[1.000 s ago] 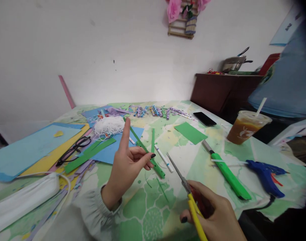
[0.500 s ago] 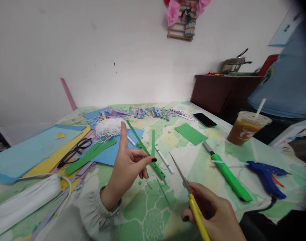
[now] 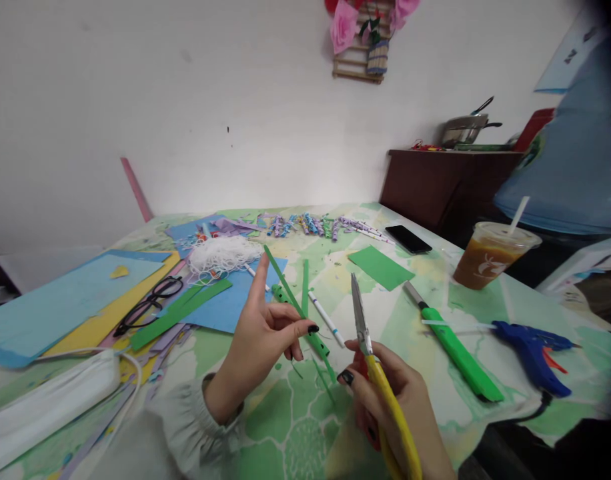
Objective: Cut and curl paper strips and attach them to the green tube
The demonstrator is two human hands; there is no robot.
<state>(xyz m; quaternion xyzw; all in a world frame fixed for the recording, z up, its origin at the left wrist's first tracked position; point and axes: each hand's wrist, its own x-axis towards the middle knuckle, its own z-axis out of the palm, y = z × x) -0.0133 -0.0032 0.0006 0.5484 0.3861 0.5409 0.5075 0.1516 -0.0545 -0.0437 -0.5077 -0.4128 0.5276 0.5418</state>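
Compared with half a second ago, the right hand (image 3: 403, 387) has turned and come inward, so the scissors (image 3: 361, 319) now stand more upright, their blade tips higher and showing more of their flat side. The left hand (image 3: 263, 337) has tipped its raised index finger to the right, and the thin green strip (image 3: 284, 278) has swung with it, its upper end now further right, by that fingertip. The left grip is pinched on the strip between thumb and fingers, above the worktop (image 3: 265, 427); the right grip is closed around the scissors' yellow handle, with the blades near the strip but apart from it. The second green strip (image 3: 305, 283), the white stick (image 3: 327, 319), the green card (image 3: 380, 267) and the blue glue gun (image 3: 528, 350) lie as they did. The left thumb covers part of the held strip, and whether its far side touches the dotted green tube (image 3: 316, 345) behind it cannot be told. The red inside of the scissors' handle is mostly hidden by the right fingers, and the handle runs close to the bottom edge. The white mask (image 3: 50, 403) is cut off at the left, a person in a blue top (image 3: 575, 147) at the right, and the glue gun's cord fades into a dark patch.
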